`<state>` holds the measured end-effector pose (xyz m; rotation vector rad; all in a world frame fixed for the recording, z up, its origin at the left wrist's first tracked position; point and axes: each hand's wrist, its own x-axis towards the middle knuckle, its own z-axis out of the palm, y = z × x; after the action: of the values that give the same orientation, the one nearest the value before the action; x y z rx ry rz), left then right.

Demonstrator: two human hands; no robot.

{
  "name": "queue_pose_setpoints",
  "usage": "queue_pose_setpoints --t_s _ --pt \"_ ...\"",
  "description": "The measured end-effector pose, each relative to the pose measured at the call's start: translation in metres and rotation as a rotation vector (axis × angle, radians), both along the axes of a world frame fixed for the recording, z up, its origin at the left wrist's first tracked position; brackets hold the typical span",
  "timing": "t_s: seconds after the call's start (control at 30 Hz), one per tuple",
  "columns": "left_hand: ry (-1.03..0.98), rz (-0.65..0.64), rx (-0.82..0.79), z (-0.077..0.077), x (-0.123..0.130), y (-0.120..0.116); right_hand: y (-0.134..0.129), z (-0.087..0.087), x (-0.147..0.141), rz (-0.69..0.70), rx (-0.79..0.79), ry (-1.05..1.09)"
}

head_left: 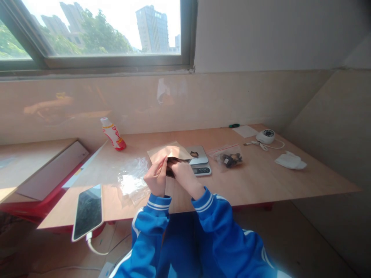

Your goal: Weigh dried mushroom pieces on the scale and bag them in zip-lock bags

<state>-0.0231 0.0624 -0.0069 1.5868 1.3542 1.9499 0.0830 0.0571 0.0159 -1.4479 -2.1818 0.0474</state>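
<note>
Between finger and thumb, my left hand [157,177] pinches the near edge of a brown kraft paper bag [168,150]. My right hand [185,175] is closed at the same edge, close beside the left one; its fingertips are partly hidden under the paper. The bag's mouth faces me and looks dark inside. Partly covered by the bag and my right hand, a silver kitchen scale [204,159] lies behind them. A small brown, dark-edged dried piece [194,154] rests on its plate.
Clear plastic bags [133,179] lie at left, near a phone [88,211] on a cable over the table edge. A red-and-white bottle [113,134] stands behind. Rightward are a zip bag of dark pieces [230,159], a white camera [265,136] and crumpled tissue [290,160].
</note>
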Motion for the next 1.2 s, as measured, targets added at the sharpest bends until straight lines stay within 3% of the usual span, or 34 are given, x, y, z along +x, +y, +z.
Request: queue_pose_setpoints --t_s 0.13,0.3,0.37,0.47,0.6,0.7,0.83,0.93,1.07,1.2 --pt "-0.066 -0.047 -0.038 0.008 -0.002 0.001 -0.012 0.001 0.016 0.053 0.057 0.097" --pt "-0.066 -0.029 -0.085 0.012 -0.003 0.002 -0.036 0.01 0.039 0.264 0.086 0.64" --pt "-0.072 -0.039 -0.082 0.011 -0.003 0.004 -0.041 0.008 0.05 0.244 0.057 0.878" --pt "-0.102 -0.025 -0.051 0.006 -0.002 0.009 -0.034 -0.007 0.071 0.082 0.082 1.112" --pt "-0.081 0.109 0.03 -0.011 -0.001 0.018 0.0 -0.039 0.096 -0.153 0.129 0.918" --pt "-0.027 0.167 0.106 -0.028 -0.003 0.024 0.022 -0.056 0.101 -0.153 0.11 0.623" --pt "0.059 0.21 0.151 -0.043 -0.009 0.029 0.033 -0.064 0.094 -0.132 0.113 0.375" --pt "0.081 0.221 0.155 -0.048 -0.012 0.03 0.03 -0.062 0.092 -0.138 0.178 0.39" --pt "0.114 0.188 0.151 -0.053 -0.013 0.031 0.03 -0.06 0.101 -0.168 0.207 0.598" --pt "0.11 0.173 0.146 -0.056 -0.014 0.032 0.042 -0.071 0.118 -0.359 0.171 0.789"
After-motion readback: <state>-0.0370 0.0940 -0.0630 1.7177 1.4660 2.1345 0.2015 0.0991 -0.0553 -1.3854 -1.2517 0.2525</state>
